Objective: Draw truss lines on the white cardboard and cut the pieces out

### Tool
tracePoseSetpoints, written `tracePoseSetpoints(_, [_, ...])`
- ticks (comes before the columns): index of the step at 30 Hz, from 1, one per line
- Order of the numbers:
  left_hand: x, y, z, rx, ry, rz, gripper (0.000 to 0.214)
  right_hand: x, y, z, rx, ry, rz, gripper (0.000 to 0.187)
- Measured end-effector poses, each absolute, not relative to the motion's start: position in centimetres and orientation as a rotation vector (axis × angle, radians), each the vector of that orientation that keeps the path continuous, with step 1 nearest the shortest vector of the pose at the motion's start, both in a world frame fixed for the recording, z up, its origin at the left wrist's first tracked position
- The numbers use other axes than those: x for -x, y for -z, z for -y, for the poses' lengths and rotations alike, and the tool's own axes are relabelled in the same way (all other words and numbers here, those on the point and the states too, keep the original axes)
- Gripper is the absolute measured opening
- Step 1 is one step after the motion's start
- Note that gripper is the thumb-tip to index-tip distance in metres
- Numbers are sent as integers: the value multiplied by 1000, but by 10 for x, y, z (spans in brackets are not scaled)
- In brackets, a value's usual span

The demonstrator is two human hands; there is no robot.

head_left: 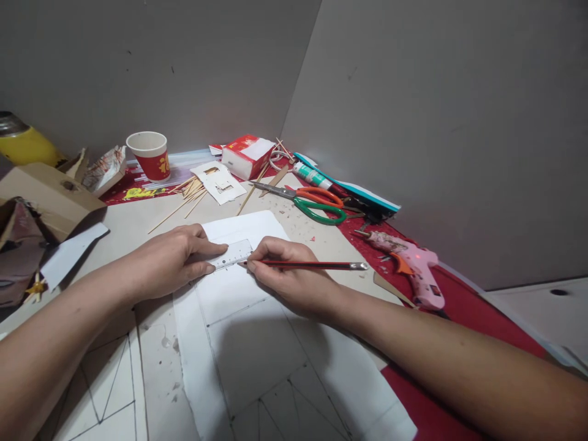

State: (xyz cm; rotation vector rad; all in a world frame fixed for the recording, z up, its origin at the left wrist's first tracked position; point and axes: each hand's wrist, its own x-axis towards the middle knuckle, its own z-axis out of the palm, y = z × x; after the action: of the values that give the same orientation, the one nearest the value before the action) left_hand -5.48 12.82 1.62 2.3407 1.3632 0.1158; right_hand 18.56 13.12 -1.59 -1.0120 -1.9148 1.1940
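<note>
My left hand (177, 257) lies flat with its fingers pressing a small clear ruler (234, 252) onto a white sheet of paper (257, 349) marked with pencil lines. My right hand (289, 275) is closed around a dark red pencil (312, 264), its tip touching the paper at the ruler's edge. The pencil's metal end points right. Both forearms reach in from the bottom corners.
Orange and green scissors (316, 202), a pink glue gun (413, 266), a glue tube (312, 176), a red-white box (247, 156), a paper cup (149, 156), wooden sticks (188, 193) and cut card pieces (218, 182) lie behind. A cardboard box (46, 196) sits left. Grey walls close the back and right.
</note>
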Motion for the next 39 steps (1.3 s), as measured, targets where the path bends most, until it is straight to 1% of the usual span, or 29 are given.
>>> tracePoseSetpoints(3, [52, -20, -127, -2323, -78, -1423, 44, -188, 18, -132, 948, -1325, 1672, 7])
tracePoseSetpoints(5, [47, -25, -125, -2307, -43, -1482, 48, -189, 20, -132, 859, -1371, 1545, 11])
tracePoseSetpoints(7, [42, -30, -125, -2282, -3, -1551, 49, -190, 21, -131, 779, -1360, 1491, 17])
tracePoseSetpoints(10, [34, -37, -126, -2234, 58, -1633, 45, -190, 19, -129, 728, -1295, 1480, 19])
tracePoseSetpoints(12, [30, -41, -128, -2208, 77, -1661, 37, -190, 17, -128, 711, -1256, 1464, 19])
tracePoseSetpoints(16, [31, -55, -132, -2144, 17, -1649, 6, -192, 12, -126, 702, -1182, 1426, 19])
tracePoseSetpoints(18, [36, -65, -132, -2082, -97, -1647, 5, -192, 10, -126, 697, -1157, 1394, 21])
tracePoseSetpoints(20, [38, -77, -129, -2017, -251, -1674, 14, -191, 10, -126, 695, -1162, 1358, 24])
tracePoseSetpoints(22, [35, -90, -122, -1871, -530, -1730, 21, -190, 10, -127, 696, -1180, 1340, 25])
tracePoseSetpoints(23, [31, -95, -118, -1751, -706, -1744, 21, -189, 10, -127, 695, -1184, 1338, 26])
tracePoseSetpoints(25, [21, -104, -109, -1349, -1142, -1668, 11, -189, 7, -127, 693, -1180, 1362, 24])
tracePoseSetpoints(28, [5, -108, -94, -1178, -1385, -1561, 5, -194, -6, -125, 708, -1180, 1519, 20])
tracePoseSetpoints(29, [1, -106, -89, -1158, -1437, -1532, 4, -197, -12, -124, 718, -1183, 1612, 23])
tracePoseSetpoints(30, [-2, -102, -84, -1119, -1487, -1497, 4, -199, -18, -123, 729, -1171, 1724, 30])
tracePoseSetpoints(32, [-6, -92, -75, -1016, -1550, -1433, 7, -205, -28, -119, 743, -1063, 1973, 50])
tracePoseSetpoints(34, [-10, -82, -66, -919, -1547, -1410, 9, -208, -32, -114, 725, -813, 2195, 66])
tracePoseSetpoints(35, [-13, -78, -62, -879, -1528, -1411, 9, -209, -32, -111, 707, -661, 2272, 68])
tracePoseSetpoints(36, [-15, -75, -59, -847, -1503, -1418, 9, -210, -31, -109, 684, -515, 2318, 66])
tracePoseSetpoints(39, [-17, -74, -53, -813, -1375, -1418, 14, -210, -25, -105, 620, -234, 2357, 52])
